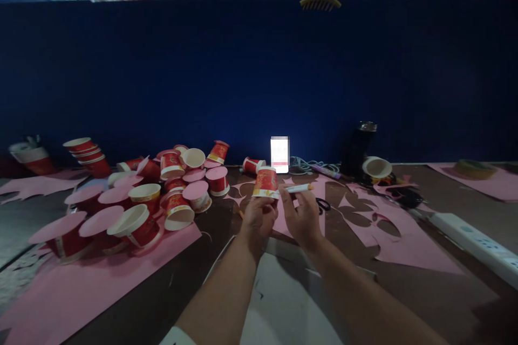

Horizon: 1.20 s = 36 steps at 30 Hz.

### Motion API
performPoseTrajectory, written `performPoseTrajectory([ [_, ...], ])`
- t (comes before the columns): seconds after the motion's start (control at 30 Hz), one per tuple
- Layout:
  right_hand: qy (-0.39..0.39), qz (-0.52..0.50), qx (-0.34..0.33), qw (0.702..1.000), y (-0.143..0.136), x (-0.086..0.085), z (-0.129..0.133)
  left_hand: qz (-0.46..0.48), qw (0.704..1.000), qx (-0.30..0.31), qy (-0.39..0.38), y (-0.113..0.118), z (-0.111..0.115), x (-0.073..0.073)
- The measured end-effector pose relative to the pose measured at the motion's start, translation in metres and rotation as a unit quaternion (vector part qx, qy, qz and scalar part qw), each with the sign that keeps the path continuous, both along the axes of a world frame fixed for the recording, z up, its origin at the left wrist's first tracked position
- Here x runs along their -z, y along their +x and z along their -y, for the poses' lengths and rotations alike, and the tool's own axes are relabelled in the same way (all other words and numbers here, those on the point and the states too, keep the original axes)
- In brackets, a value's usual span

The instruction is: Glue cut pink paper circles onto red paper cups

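A red paper cup with gold print (266, 182) is upside down, its white rim facing down, in my left hand (259, 219), whose fingers are closed around the rim. My right hand (302, 215) is just to the right, with a white marker or glue pen (297, 188) with an orange end held between its fingers. The pen's left end is close to the cup's side; whether they touch is unclear. Behind the cup stands a lit phone (279, 154).
Several red cups, many with pink paper discs (101, 220), crowd the left. Cut pink sheets (416, 245), black scissors (322, 205), a dark bottle (360, 145) and a white power strip (477, 240) lie or stand rightward. A blue wall (251, 75) rises behind.
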State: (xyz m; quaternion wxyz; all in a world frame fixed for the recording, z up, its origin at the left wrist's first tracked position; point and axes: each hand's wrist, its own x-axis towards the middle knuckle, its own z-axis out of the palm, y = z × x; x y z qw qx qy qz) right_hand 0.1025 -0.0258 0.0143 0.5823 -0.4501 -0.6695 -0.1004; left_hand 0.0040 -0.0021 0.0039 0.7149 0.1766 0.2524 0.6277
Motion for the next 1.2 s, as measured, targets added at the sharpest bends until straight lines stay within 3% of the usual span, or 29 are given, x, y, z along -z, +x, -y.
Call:
performPoseTrajectory([
  [0.27,-0.026,-0.022,-0.043,0.998,0.0013,0.0010,-0.0012,0.026,1.000,0.002,-0.010,-0.0004,0.0001,0.0003],
  [0.67,-0.012,-0.002,-0.030,0.999,-0.0005,-0.0014,0.0017,0.027,0.999,0.023,-0.018,-0.0035,0.0001,0.0010],
  [0.9,0.007,-0.048,0.016,0.999,0.0007,-0.0040,0.0032,0.109,0.994,0.000,-0.001,-0.0021,-0.0026,-0.0011],
  [1.07,0.002,-0.034,-0.001,0.999,-0.0021,-0.0029,0.0041,0.072,0.997,0.034,-0.008,-0.0041,-0.0016,0.0012],
  [1.2,0.004,-0.024,0.006,1.000,-0.0010,-0.0009,0.0015,0.091,0.996,0.012,0.015,-0.0018,-0.0018,-0.0012],
])
